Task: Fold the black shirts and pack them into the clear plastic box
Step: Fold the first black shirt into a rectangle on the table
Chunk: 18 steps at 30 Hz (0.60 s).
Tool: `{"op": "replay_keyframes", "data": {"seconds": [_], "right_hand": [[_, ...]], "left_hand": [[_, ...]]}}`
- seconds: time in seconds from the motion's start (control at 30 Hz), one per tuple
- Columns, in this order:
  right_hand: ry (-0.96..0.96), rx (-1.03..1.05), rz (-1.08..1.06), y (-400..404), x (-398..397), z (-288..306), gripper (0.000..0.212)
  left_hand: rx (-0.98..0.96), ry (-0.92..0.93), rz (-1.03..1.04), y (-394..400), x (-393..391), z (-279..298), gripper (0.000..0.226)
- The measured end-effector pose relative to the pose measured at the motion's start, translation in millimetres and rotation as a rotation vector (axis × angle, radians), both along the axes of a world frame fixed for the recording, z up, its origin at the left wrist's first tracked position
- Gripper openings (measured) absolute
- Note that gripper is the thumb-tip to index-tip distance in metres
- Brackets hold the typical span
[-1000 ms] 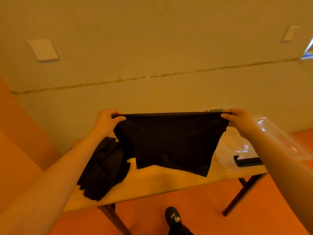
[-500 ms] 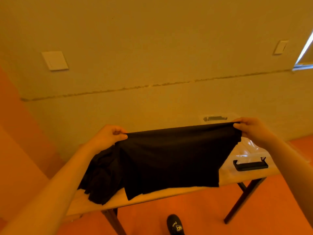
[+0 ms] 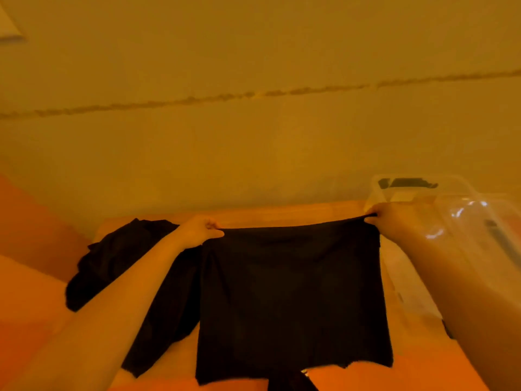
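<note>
Both hands, left hand (image 3: pixel 197 231) and right hand (image 3: pixel 394 221), pinch the black shirt's (image 3: pixel 290 300) far edge, stretched left-right.

A wooden table (image 3: pixel 304 211) bears crumpled black shirts (image 3: pixel 118 258) and a clear plastic box (image 3: pixel 462 210).

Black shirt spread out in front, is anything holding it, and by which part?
Yes: the black shirt is pinched at its top edge, left hand on one corner, right hand on the other.
</note>
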State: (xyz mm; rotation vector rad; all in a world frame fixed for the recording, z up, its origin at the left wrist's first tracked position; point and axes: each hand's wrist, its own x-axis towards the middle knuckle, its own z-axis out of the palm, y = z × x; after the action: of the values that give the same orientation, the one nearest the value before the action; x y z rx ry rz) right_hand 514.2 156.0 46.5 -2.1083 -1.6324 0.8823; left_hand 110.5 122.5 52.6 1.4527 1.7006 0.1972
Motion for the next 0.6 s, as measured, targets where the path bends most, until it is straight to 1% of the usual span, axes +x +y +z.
{"op": "replay_keyframes", "data": {"seconds": [0.07, 0.1, 0.13, 0.17, 0.2, 0.23, 0.33, 0.4, 0.43, 0.47, 0.53, 0.57, 0.6], "right_hand": [[-0.212, -0.055, 0.004, 45, -10, -41, 0.007], [-0.304, -0.07, 0.004, 66, -14, -58, 0.007], [-0.343, -0.083, -0.017, 85, -15, -75, 0.009], [-0.288, -0.116, -0.066, 101, -15, -91, 0.013], [-0.205, -0.157, -0.111, 115, -17, -103, 0.016], [-0.163, -0.142, -0.136, 127, -17, -114, 0.019], [-0.176, -0.048, -0.124, 148, -16, -129, 0.024], [-0.19, -0.014, -0.116, 149, -17, -132, 0.031], [-0.227, 0.039, -0.102, 145, -19, -131, 0.037], [-0.303, 0.128, -0.068, 138, -23, -132, 0.041], [-0.471, 0.317, 0.078, 115, -40, -132, 0.044], [-0.48, 0.347, 0.167, 98, -49, -133, 0.047], [-0.447, 0.32, 0.239, 80, -57, -135, 0.051]], "left_hand": [[-0.05, 0.023, 0.036, 38, 9, -34, 0.025], [-0.053, 0.015, 0.072, 56, 12, -51, 0.023], [-0.041, 0.001, 0.106, 72, 15, -68, 0.016], [-0.013, -0.014, 0.133, 86, 17, -84, 0.009], [0.018, -0.015, 0.153, 98, 19, -97, 0.009], [0.043, 0.005, 0.161, 110, 19, -109, 0.011], [0.174, 0.144, 0.184, 131, 16, -132, 0.023], [0.316, 0.295, 0.214, 132, 14, -139, 0.031], [0.396, 0.375, 0.207, 127, 18, -140, 0.034], [0.459, 0.417, 0.178, 119, 24, -141, 0.037], [0.524, 0.397, 0.048, 93, 46, -143, 0.043], [0.517, 0.394, -0.045, 79, 57, -144, 0.047], [0.486, 0.414, -0.124, 65, 65, -149, 0.051]]}}
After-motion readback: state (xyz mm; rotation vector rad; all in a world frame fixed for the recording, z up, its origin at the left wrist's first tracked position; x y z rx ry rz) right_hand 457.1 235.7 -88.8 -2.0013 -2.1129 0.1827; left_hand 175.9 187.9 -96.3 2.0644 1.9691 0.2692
